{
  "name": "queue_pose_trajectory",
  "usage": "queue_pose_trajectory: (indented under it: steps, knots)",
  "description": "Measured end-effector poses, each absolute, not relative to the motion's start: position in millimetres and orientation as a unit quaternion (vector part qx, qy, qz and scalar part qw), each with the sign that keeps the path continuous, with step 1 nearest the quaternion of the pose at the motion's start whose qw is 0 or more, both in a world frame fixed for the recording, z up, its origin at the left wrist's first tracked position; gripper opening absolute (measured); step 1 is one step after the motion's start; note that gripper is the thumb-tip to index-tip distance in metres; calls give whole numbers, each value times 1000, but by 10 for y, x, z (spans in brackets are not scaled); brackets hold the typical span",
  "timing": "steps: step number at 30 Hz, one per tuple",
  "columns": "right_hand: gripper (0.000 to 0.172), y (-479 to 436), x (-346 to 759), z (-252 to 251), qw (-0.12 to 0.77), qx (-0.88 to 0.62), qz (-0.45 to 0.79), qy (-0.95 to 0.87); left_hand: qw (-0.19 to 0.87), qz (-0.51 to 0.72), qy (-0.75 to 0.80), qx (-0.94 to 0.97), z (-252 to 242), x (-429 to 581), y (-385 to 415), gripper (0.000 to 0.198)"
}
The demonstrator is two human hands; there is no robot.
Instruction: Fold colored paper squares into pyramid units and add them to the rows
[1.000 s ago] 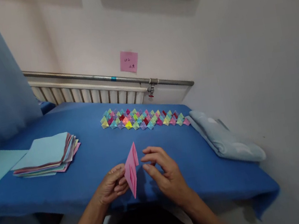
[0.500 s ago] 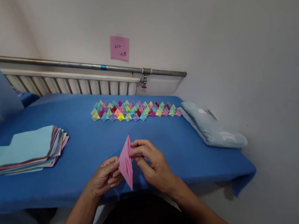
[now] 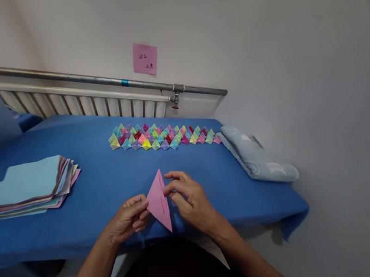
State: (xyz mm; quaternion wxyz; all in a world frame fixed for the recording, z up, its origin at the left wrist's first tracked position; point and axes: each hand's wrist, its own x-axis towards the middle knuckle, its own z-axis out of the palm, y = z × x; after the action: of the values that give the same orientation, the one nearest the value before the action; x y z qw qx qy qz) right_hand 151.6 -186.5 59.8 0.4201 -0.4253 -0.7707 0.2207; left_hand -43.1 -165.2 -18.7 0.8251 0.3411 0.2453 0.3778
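Note:
A pink sheet of origami paper (image 3: 160, 202), folded into a triangle with layered flaps along its right side, is held upright above the blue-covered table. My left hand (image 3: 129, 218) pinches its left corner between thumb and fingers. At the right edge is my right hand (image 3: 191, 198), fingers bent and apart, one fingertip touching the folded edge. Beyond the hands lies a band of small folded paper pieces (image 3: 159, 135) in many colours, set in rows. To the left is a stack of coloured paper sheets (image 3: 26, 182), light blue on top.
The blue cloth (image 3: 100, 180) covers the table and hangs over its front edge. A folded pale blue blanket (image 3: 258, 155) lies at the right end. Behind stand a white radiator (image 3: 74, 102) and a metal pipe (image 3: 88, 81). A pink note (image 3: 145, 58) is on the wall.
The pink folded paper has turned so its broad left face shows more. My right fingertips have shifted slightly along its edge. The whole view has moved a little.

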Motion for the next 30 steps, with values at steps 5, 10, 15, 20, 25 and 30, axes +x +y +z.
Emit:
queue_pose_trajectory:
  steps: [5, 10, 15, 20, 25, 30]
  knots:
    - [22, -1849, 1628, 569, 382, -443, 287, -758, 821, 355, 261, 362, -181, -407, -1655, 44]
    - [14, -1859, 1630, 468, 385, -464, 383, -700, 820, 335, 262, 382, -188, -398, -1643, 41]
    - [26, -1816, 1563, 309, 480, -496, 493, -530, 813, 322, 274, 401, -178, -384, -1642, 39]
    - [50, -1747, 1549, 215, 439, -484, 622, -431, 801, 303, 291, 426, -129, -369, -1635, 42]
    - [32, -1689, 1546, 143, 399, -484, 659, -415, 800, 257, 298, 453, -63, -342, -1596, 39]
    - [21, -1670, 1550, 67, 412, -484, 644, -425, 794, 266, 314, 448, -75, -307, -1578, 37]
